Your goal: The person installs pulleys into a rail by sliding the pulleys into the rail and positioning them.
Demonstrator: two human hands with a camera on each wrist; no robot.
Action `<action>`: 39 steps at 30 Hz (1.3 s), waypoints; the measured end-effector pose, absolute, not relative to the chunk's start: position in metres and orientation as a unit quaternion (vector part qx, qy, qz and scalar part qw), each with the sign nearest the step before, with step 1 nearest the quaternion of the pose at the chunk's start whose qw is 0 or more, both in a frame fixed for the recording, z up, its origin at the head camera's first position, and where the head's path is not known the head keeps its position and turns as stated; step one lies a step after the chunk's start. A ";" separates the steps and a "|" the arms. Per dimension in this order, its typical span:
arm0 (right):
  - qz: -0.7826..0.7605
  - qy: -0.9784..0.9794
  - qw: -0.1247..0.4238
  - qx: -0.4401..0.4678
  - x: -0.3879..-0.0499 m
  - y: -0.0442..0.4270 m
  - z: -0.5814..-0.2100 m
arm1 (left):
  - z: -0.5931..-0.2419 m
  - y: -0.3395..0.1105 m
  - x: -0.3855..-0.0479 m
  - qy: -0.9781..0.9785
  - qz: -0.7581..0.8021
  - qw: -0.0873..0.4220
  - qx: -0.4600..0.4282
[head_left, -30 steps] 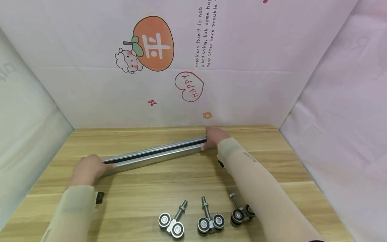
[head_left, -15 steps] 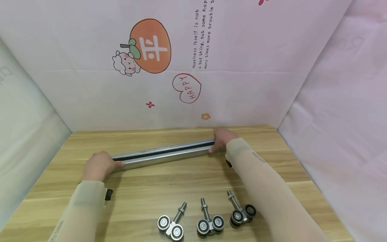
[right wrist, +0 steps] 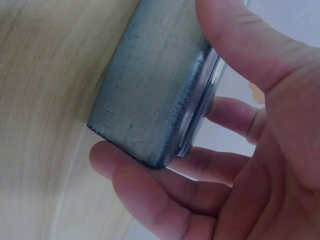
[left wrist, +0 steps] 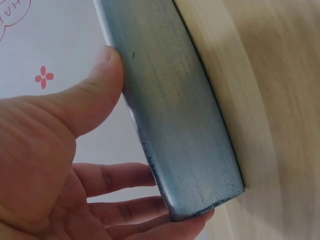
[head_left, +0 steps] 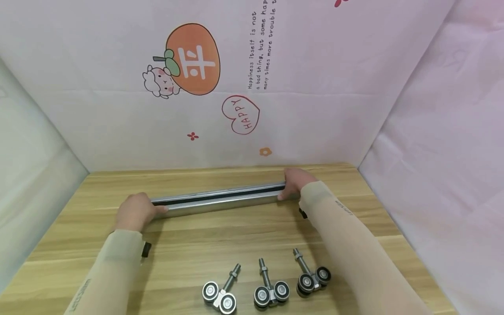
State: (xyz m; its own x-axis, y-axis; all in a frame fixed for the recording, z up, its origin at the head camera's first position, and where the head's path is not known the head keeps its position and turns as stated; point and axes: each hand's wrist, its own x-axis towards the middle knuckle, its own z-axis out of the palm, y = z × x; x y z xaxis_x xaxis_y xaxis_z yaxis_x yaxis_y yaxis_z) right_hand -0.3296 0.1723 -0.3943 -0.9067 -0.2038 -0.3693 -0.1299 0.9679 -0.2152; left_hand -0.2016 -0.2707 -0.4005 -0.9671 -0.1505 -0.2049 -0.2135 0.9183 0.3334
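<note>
A long metal channel rail (head_left: 220, 205) lies across the back of the wooden table, its dark slot facing up and its right end slightly farther back. My left hand (head_left: 135, 212) grips the left end, thumb along the near side. At the other end, my right hand (head_left: 298, 181) holds the rail the same way. In the left wrist view, the thumb presses the top edge of the rail (left wrist: 175, 110) and fingers curl about its end. The right wrist view shows the thumb over the rail (right wrist: 145, 85) and fingertips against its cut end.
Nearer me lie several-wheeled roller hangers with threaded bolts: a left one (head_left: 219, 298), a middle one (head_left: 271, 294) and a right one (head_left: 313, 280) beside my right forearm. Behind the table (head_left: 220, 245) rises a printed white cloth wall (head_left: 315, 109); cloth also encloses both sides.
Both hands have shifted the rail to the right, and its left end has moved back, so it slants less. The roller hangers stay put; the head view has shifted slightly.
</note>
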 end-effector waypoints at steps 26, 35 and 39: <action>-0.143 0.967 0.203 -0.064 -0.305 0.186 -0.398 | -0.398 -0.272 -0.207 0.977 0.175 0.110 -0.056; -0.149 0.965 0.207 -0.057 -0.302 0.184 -0.397 | -0.387 -0.270 -0.204 0.970 0.189 0.141 -0.051; -0.156 0.964 0.208 -0.063 -0.302 0.186 -0.398 | -0.386 -0.267 -0.203 0.969 0.196 0.145 -0.049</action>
State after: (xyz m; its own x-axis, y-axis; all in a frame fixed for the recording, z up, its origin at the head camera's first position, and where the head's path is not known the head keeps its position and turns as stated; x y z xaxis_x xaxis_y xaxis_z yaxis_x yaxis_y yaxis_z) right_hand -0.3016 0.1860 -0.3977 -0.9055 -0.1871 -0.3808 -0.0572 0.9431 -0.3274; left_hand -0.2031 -0.2671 -0.3864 -0.9534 -0.0380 -0.2994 -0.1517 0.9181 0.3662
